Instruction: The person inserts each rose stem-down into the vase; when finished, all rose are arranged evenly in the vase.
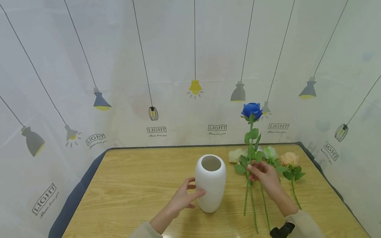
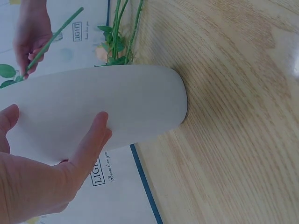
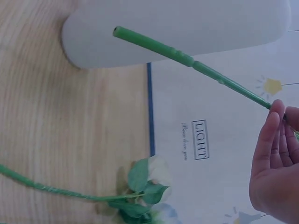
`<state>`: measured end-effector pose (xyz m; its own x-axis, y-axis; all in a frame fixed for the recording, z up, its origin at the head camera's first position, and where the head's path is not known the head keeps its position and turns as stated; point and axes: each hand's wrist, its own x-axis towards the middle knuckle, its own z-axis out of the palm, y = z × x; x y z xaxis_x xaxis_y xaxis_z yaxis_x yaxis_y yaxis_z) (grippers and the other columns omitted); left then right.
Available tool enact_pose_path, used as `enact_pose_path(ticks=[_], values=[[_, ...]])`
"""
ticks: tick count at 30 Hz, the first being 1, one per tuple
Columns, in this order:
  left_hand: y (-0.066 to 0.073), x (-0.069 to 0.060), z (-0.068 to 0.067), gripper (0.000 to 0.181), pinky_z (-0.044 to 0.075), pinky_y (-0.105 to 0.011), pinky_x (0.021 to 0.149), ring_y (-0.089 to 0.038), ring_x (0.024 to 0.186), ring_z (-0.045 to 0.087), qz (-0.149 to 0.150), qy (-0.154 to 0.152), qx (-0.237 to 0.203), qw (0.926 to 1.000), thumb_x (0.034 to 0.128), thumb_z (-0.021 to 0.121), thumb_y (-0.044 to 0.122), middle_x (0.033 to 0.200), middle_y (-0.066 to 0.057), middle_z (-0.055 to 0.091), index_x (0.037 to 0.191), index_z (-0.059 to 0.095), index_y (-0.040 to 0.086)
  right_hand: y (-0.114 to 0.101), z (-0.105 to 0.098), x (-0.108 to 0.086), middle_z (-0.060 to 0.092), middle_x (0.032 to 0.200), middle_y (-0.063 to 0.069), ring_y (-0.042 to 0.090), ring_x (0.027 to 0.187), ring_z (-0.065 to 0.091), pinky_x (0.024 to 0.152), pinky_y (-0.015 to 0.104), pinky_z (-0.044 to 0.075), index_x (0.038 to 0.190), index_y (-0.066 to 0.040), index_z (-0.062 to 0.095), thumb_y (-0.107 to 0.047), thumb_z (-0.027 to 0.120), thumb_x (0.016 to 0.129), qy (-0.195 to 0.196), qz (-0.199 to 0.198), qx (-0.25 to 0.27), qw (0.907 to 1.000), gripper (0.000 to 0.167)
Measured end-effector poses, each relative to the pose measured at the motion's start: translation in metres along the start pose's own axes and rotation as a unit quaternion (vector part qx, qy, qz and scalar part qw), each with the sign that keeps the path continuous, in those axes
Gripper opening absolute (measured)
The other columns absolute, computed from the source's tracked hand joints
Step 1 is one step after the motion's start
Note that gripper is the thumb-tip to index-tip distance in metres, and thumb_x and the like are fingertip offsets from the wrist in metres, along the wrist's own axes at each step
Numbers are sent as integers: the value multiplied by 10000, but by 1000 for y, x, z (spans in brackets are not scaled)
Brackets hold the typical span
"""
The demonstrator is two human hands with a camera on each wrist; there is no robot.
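A white vase (image 1: 211,189) stands upright on the table, its round mouth facing up. Against its left side rests my left hand (image 1: 183,196), fingers spread and fingertips touching the wall; in the left wrist view, the thumb lies along the vase (image 2: 140,93). My right hand (image 1: 265,176) pinches the green stem of a blue rose (image 1: 252,111) between thumb and fingers, bloom up. The rose is to the right of the vase. In the right wrist view, the bare lower end of the stem (image 3: 159,48) points toward the vase.
Other artificial flowers lie on the right of the wooden table (image 1: 139,185): a cream rose (image 1: 236,155), a pale green-white bloom (image 1: 270,153) and a peach rose (image 1: 289,159). Their stems point toward the front. A white curtain (image 1: 174,45) printed with lamps hangs behind.
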<state>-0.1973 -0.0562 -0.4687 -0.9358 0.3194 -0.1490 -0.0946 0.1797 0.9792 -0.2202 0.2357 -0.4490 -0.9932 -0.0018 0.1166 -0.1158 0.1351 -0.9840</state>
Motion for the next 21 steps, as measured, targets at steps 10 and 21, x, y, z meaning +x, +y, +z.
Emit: enact_pose_path(ticks=[10,21], values=[[0,0,0,716,503,-401,633,-376,999,482,-15,16,-4,10000,761,684,364,1228,-216,408,1305,334,57,-33,10,-4,602,837,30,104,647,573,625,238,495,968,-45,546,-186,596,860,-146,-269,1979,9797,184],[-2,1,0,708,501,-404,638,-373,999,481,-17,-31,-54,10000,767,678,360,1232,-224,397,1305,331,57,-73,26,4,614,853,10,123,664,602,589,191,475,871,-91,594,-31,495,901,57,-541,3570,9325,120]])
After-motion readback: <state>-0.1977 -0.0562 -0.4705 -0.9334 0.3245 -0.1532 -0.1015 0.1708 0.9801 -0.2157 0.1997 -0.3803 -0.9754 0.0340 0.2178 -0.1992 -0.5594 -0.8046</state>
